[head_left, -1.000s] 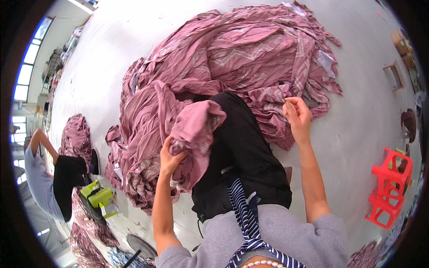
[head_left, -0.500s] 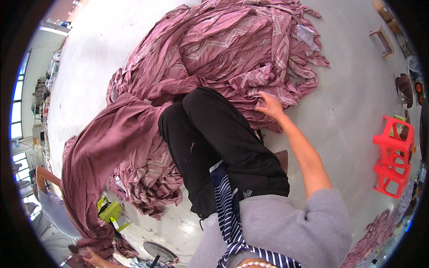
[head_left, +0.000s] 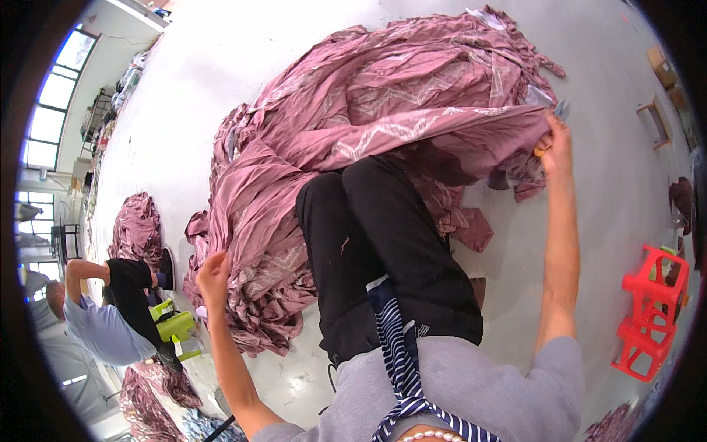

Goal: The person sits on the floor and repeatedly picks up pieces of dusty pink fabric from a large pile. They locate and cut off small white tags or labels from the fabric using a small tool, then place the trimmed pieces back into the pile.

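Observation:
A large heap of dusty-pink cloth [head_left: 412,81] with white zigzag patterns spreads over the floor before my knees and down along my left side. My right hand [head_left: 557,144] is closed on an edge of this cloth, which it holds up so that a length stretches across above my knees. A small orange thing [head_left: 543,149] shows by its fingers; its kind is hard to make out. At the left, my left hand [head_left: 213,274] has its fingers curled together at the cloth's near left edge, fingertips partly hidden.
A person [head_left: 110,328] in a light blue top bends at the left beside a lime-green stool [head_left: 175,325]. More pink cloth [head_left: 138,228] lies beyond. Red plastic stools [head_left: 652,309] stand at the right, with cardboard boxes [head_left: 661,66] farther back.
My right hand has moved right and now lifts a cloth edge. My left hand has come up from the lower left, and the cloth raised there has dropped, uncovering the other person.

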Demonstrator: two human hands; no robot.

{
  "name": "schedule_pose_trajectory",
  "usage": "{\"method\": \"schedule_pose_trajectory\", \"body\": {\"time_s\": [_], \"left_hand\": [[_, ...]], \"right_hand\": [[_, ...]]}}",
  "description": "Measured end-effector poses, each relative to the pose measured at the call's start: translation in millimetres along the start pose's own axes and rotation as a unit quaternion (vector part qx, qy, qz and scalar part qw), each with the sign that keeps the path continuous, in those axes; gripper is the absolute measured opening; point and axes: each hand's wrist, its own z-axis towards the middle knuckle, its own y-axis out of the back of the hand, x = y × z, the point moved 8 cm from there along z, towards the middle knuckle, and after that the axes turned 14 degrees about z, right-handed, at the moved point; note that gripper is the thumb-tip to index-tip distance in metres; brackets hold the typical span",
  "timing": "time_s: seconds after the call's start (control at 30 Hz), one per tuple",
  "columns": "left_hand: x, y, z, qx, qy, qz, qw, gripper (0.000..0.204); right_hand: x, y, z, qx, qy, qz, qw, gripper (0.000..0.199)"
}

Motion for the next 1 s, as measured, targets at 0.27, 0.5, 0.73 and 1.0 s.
{"method": "schedule_pose_trajectory", "body": {"time_s": [0.27,0.5,0.73,1.0], "left_hand": [[-221.1,-72.7,-56.0,0.374,-0.056,-0.466,0.799,0.055],[-92.2,-176.0,-113.4,0.293,0.296,-0.631,0.655,0.056],[65.6,-172.4,-127.7,0.077,0.455,-0.553,0.693,0.031],[-89.8,-69.7,-66.0,-0.123,0.089,-0.224,0.963,0.011]], "right_hand": [[-23.4,-239.5,-191.6,0.256,-0.120,0.067,0.957,0.013],[-135.8,-330.7,-357.4,0.620,0.006,-0.111,0.776,0.025],[-151.8,-220.2,-305.8,0.587,-0.015,-0.261,0.766,0.029],[-115.0,-130.7,-193.6,0.247,-0.031,-0.293,0.923,0.010]]}}
